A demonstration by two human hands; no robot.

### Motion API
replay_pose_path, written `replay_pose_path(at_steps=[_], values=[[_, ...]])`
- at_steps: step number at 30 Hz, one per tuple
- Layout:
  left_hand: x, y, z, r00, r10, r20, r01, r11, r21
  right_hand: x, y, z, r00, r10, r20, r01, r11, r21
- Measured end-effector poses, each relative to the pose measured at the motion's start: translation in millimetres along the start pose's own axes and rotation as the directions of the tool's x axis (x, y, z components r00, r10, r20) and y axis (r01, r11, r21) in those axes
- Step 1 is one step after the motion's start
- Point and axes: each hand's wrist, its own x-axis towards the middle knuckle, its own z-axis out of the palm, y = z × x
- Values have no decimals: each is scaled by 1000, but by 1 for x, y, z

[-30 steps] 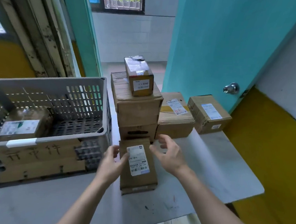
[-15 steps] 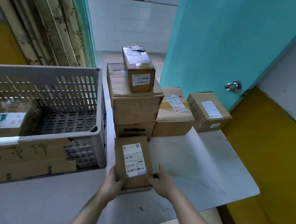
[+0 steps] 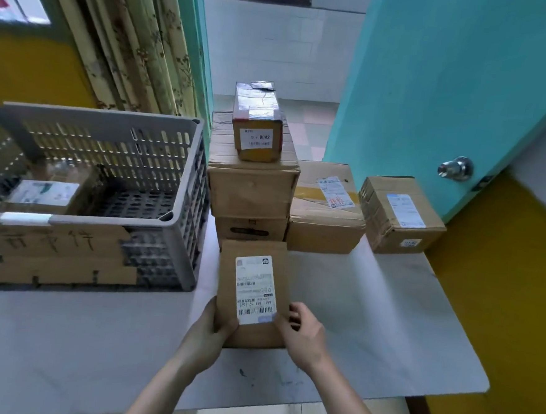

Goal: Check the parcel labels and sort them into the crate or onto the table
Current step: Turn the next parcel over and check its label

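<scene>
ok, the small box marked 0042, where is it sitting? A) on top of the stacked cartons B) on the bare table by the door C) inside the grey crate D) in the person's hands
A: the 0042 box rests on the top carton of the stack, right of the crate.

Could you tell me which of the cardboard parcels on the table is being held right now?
The flat brown cardboard parcel nearest the table's front edge: the left hand and right hand grip its near corners. The others stand untouched.
</scene>
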Motion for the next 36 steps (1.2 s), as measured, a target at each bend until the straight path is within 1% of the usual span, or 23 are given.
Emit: replay_pose_path(at_steps=[3, 5, 6, 9, 10, 13, 16, 19, 22, 26, 28, 30, 32, 34, 36], values=[[-11, 1, 6, 999, 17, -46, -17, 1000, 0, -8, -5, -7, 995, -78, -62, 78, 997, 10], [-16, 7, 7, 994, 11, -110, -10, 1000, 4, -14, -10, -10, 989, -122, -79, 122, 993, -6], [-17, 11, 6, 989, 15, -145, -11, 999, 31, -17, -12, -11, 988, -132, -79, 132, 991, -11], [-17, 20, 0, 972, 85, -220, -42, 980, 193, -28, -14, -11, 987, -138, -77, 135, 990, -41], [-17, 21, -1, 969, 106, -223, -54, 973, 225, -32, -17, -11, 987, -134, -83, 130, 990, -47], [-21, 21, -6, 968, 152, -200, -99, 963, 252, -39, -31, -15, 986, -131, -108, 122, 989, -84], [-30, 21, -8, 965, 166, -203, -121, 969, 217, -42, -40, -19, 981, -168, -98, 155, 980, -127], [-34, 27, -17, 967, 122, -225, -92, 986, 140, -49, -41, -17, 979, -174, -107, 165, 982, -88], [-34, 41, -27, 970, 86, -228, -60, 991, 115, -58, -42, -12, 973, -186, -134, 179, 982, -59], [-33, 46, -28, 969, 156, -192, -134, 983, 123, -62, -48, -8, 974, -158, -163, 153, 987, -40], [-34, 42, -26, 969, 182, -164, -164, 979, 120, -60, -54, -11, 969, -146, -199, 142, 989, -36], [-35, 40, -21, 967, 208, -148, -196, 976, 93, -58, -60, -16, 959, -151, -239, 145, 988, -45], [-37, 40, -19, 959, 246, -140, -236, 968, 84, -57, -63, -18, 955, -175, -240, 170, 985, -42], [-37, 44, -19, 959, 253, -131, -246, 967, 69, -60, -61, -19, 952, -189, -241, 183, 982, -48], [-37, 49, -23, 965, 230, -127, -224, 973, 60, -62, -58, -18, 944, -194, -268, 192, 981, -32]])
